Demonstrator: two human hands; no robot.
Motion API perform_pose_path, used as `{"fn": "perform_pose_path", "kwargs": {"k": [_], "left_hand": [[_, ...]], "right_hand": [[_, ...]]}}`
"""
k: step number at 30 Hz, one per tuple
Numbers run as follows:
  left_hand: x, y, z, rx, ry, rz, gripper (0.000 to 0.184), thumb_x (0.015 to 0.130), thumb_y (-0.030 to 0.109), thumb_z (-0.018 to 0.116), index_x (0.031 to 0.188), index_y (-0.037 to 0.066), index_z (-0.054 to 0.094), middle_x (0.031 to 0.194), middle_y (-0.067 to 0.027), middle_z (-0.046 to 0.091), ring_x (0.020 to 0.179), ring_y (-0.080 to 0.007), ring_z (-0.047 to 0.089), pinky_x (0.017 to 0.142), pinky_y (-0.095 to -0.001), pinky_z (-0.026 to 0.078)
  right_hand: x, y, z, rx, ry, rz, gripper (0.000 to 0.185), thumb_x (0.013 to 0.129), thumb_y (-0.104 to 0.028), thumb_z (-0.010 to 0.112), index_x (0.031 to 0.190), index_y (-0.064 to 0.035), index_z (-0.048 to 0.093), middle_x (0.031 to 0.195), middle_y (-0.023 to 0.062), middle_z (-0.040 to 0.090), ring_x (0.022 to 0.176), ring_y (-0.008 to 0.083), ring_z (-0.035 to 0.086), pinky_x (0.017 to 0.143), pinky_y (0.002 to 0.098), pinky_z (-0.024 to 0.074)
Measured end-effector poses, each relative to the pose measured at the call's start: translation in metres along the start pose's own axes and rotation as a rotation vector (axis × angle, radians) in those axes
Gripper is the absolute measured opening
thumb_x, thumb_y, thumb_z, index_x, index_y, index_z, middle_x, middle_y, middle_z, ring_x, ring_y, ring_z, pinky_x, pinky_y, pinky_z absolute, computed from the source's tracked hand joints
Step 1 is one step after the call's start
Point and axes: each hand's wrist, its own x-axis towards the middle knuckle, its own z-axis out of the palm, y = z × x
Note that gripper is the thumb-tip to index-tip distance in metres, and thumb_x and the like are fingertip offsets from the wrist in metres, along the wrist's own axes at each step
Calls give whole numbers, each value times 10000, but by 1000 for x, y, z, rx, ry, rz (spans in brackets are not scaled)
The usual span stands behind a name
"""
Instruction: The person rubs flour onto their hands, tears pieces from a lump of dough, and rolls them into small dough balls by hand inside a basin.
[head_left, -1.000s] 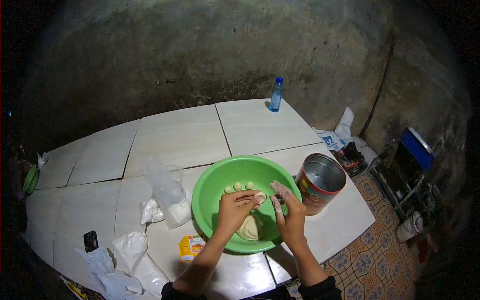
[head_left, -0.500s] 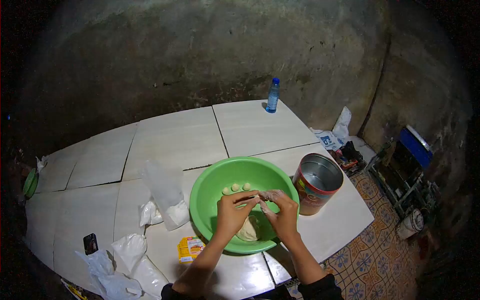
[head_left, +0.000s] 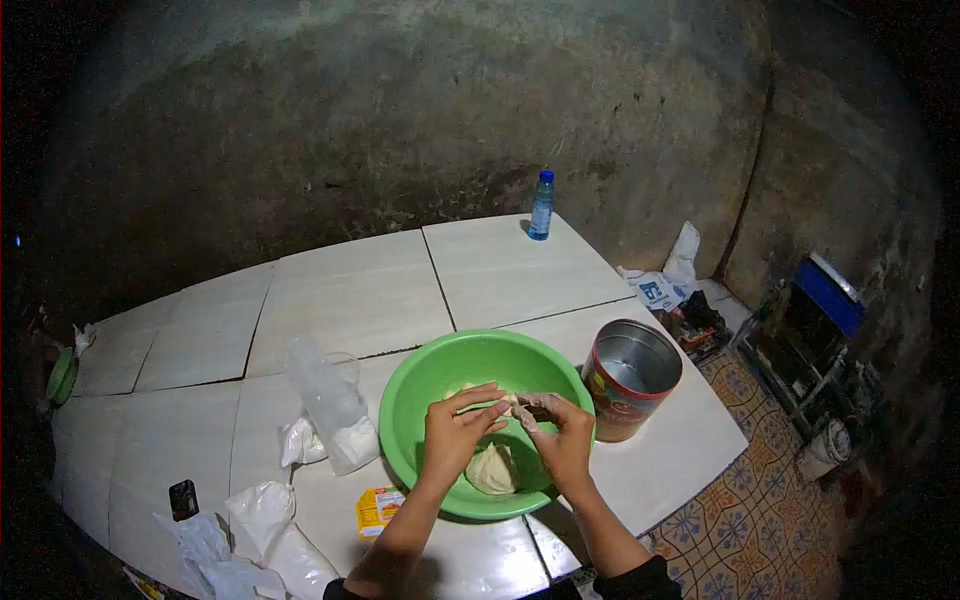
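Note:
Over the green basin my left hand and my right hand meet with fingertips together. Between them they pinch a small piece of dough, partly covered by the fingers. White residue coats the fingers of my right hand. Below my hands, a larger lump of dough lies on the basin's floor. Small dough balls sit near the far inner side, mostly hidden behind my left hand.
Right of the basin stands an open tin. On the left are a plastic pitcher, bags of white powder, a yellow packet and a phone. A blue-capped bottle stands at the table's far corner.
The view has tipped slightly upward, so everything sits lower in it. My hands have shifted a little toward the far side of the basin, now covering most of the small dough balls.

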Motion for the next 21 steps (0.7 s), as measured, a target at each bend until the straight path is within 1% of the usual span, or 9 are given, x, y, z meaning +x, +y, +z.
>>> {"fn": "perform_pose_path", "kwargs": {"k": [3,8,10,11,13,14,17,19,21], "left_hand": [[1,1,-8,82,-112,44,231,819,-18,667,1044,-68,653,1017,-158,662,880,-219,670,760,-291,591],[-2,6,-3,99,-65,54,217,824,1,670,1037,-38,674,1031,-152,670,857,-196,674,753,-274,579],[-1,5,-5,324,-75,162,193,828,5,668,1016,-35,684,1002,-146,682,838,-180,676,733,-265,577],[-4,8,-2,272,-42,135,177,829,15,672,997,-39,689,951,-139,692,813,-168,677,724,-258,572],[-4,7,0,238,-16,126,175,828,20,675,992,-41,690,938,-133,694,808,-165,677,731,-259,571],[-4,6,0,204,10,119,174,827,26,678,988,-42,690,925,-126,695,803,-161,676,738,-261,570],[-4,7,2,244,29,126,171,828,53,689,974,-34,697,902,-117,699,798,-156,677,735,-256,564],[-5,6,3,337,31,193,170,827,74,698,966,-24,703,902,-116,703,783,-159,682,719,-254,557],[-6,7,4,371,42,200,166,828,77,697,959,-23,705,897,-118,705,777,-162,684,718,-255,557]], "right_hand": [[2,1,-1,23,-18,-57,173,791,-35,698,956,15,694,890,108,693,772,153,672,707,258,528],[2,-2,-3,14,-28,-137,172,802,-28,681,970,9,690,889,113,692,772,166,673,716,268,525],[2,-5,-4,-5,-40,-166,193,801,-26,679,993,0,687,893,122,692,770,180,677,723,277,523],[2,-8,-3,55,-23,-82,196,805,-35,680,997,2,684,897,119,694,766,173,674,717,273,520],[1,-7,1,242,41,61,217,812,-69,690,1014,9,675,904,113,700,753,148,665,689,270,515],[0,-6,0,242,42,59,217,812,-69,690,1014,9,675,904,113,700,753,148,665,689,270,515],[0,-4,0,45,19,5,203,808,-106,707,976,7,692,879,126,702,717,141,669,655,269,515],[0,-8,1,51,6,33,191,801,-107,713,955,6,698,859,123,702,704,145,671,650,267,516],[1,-4,5,65,8,48,176,786,-106,725,920,7,707,811,112,702,682,157,676,642,269,521]]}}
